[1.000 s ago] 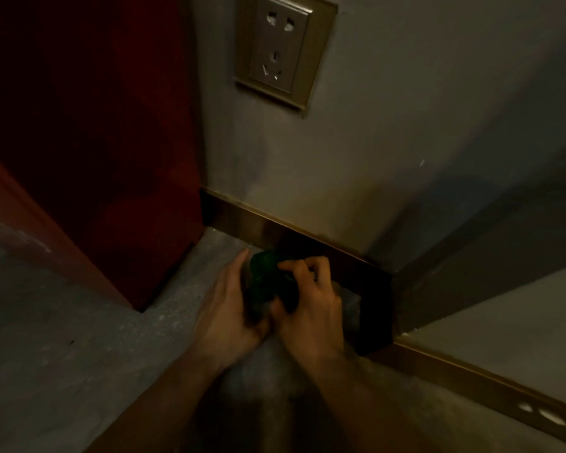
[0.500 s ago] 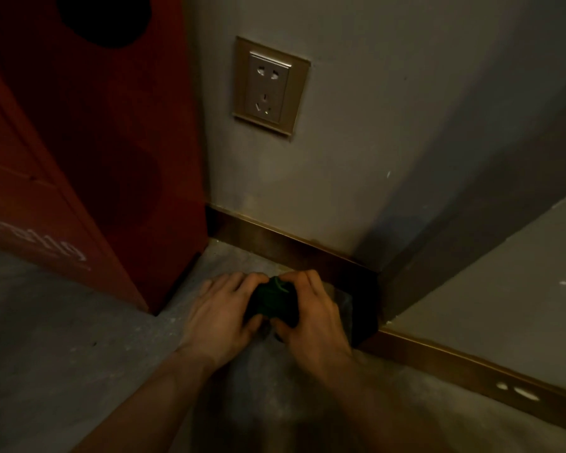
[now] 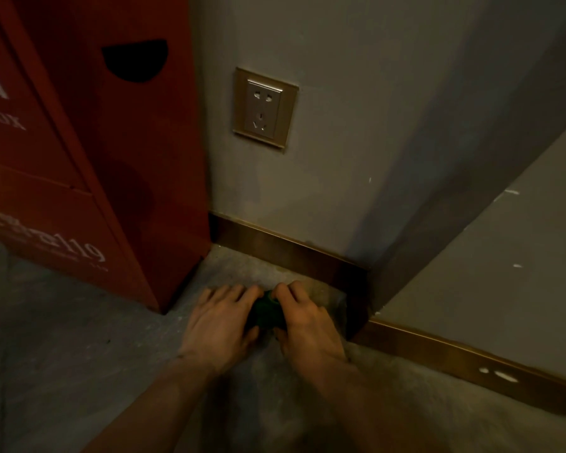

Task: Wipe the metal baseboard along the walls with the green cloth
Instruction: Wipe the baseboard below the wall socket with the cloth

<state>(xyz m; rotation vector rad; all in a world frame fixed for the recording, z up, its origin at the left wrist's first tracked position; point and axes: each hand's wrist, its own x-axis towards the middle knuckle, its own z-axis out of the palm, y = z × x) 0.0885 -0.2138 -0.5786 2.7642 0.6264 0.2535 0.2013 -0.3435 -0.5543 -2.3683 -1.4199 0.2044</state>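
Observation:
A small bunched green cloth [image 3: 264,311] is held between my two hands, low over the grey floor. My left hand [image 3: 221,317] grips its left side and my right hand [image 3: 304,317] grips its right side, fingers curled over it. The brown metal baseboard [image 3: 281,248] runs along the foot of the wall a short way beyond my fingers, apart from the cloth. It turns an outer corner and continues along the right wall as a second baseboard strip [image 3: 471,358]. Most of the cloth is hidden by my fingers.
A tall red cabinet [image 3: 89,152] with white lettering stands on the left, tight against the wall. A metal-framed wall socket [image 3: 264,107] sits above the baseboard. The protruding wall corner [image 3: 370,289] is just right of my hands. Grey floor [image 3: 62,354] spreads to the left and below.
Both hands have drawn back from the baseboard with the cloth, which was against it a second ago. The view has tilted up, showing more of the cabinet and socket.

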